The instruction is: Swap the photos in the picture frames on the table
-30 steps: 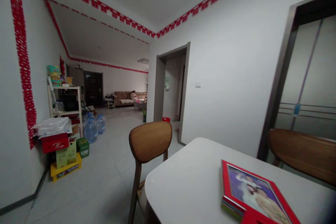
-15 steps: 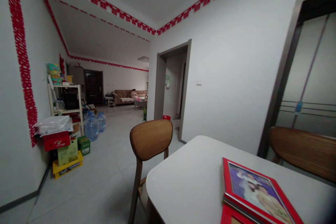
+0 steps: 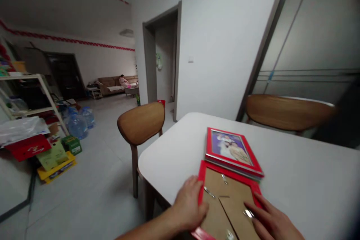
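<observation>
A red picture frame (image 3: 215, 180) lies back side up at the white table's near edge, showing its brown backing board and metal clips. My left hand (image 3: 189, 202) grips its left side, fingers wrapped round the red border. At the right side, my right hand (image 3: 271, 217) has its fingers apart and lies over the border and backing, beside a metal clip (image 3: 248, 213). Just beyond is a red and silver framed photo (image 3: 232, 148), face up on what looks like another frame.
The white table (image 3: 174, 157) has a wooden chair (image 3: 142, 122) at its left and another chair (image 3: 287, 112) behind. Boxes (image 3: 53, 155), water bottles (image 3: 77, 123) and a shelf (image 3: 45, 90) stand at the left. A person (image 3: 123, 81) sits on a far sofa (image 3: 107, 82).
The view has tilted down and turned right. Both of my hands have come into view at the brown-backed frame, of which only a red corner showed before.
</observation>
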`<state>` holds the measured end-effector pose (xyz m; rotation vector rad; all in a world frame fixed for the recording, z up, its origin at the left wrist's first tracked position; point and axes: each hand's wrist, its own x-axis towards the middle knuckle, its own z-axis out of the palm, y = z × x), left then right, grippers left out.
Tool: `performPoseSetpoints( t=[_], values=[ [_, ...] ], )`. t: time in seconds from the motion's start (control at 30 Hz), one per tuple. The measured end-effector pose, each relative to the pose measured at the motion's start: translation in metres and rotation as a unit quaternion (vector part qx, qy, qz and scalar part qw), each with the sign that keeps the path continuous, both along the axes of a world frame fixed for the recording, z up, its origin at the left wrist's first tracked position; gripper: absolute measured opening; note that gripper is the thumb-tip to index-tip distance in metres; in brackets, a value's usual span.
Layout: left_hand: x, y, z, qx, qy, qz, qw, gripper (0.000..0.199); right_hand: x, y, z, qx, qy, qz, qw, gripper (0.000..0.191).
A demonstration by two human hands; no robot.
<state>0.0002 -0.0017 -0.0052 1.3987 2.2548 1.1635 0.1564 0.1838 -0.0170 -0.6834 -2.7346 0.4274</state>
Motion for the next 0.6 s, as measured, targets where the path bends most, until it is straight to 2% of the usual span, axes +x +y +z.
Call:
performPoseSetpoints(
  t=[0.1,0.23,0.4,0.6],
  values=[
    [0.003,0.000,0.001,-0.036,0.064,0.017,0.997,0.051,0.007,-0.006,0.015,-0.041,-0.047,0.003,0.998,0.044],
    [0.003,0.004,0.006,-0.060,0.094,0.012,0.994,0.050,0.008,-0.013,0.028,-0.054,-0.058,-0.017,0.997,0.042],
    [0.004,0.007,0.009,-0.062,0.122,0.011,0.991,0.049,-0.004,-0.014,0.022,0.014,-0.042,-0.064,0.997,0.031],
    [0.004,0.007,0.007,-0.054,0.123,0.017,0.991,0.048,-0.008,-0.016,0.022,0.051,-0.013,-0.067,0.996,0.028]
  ],
)
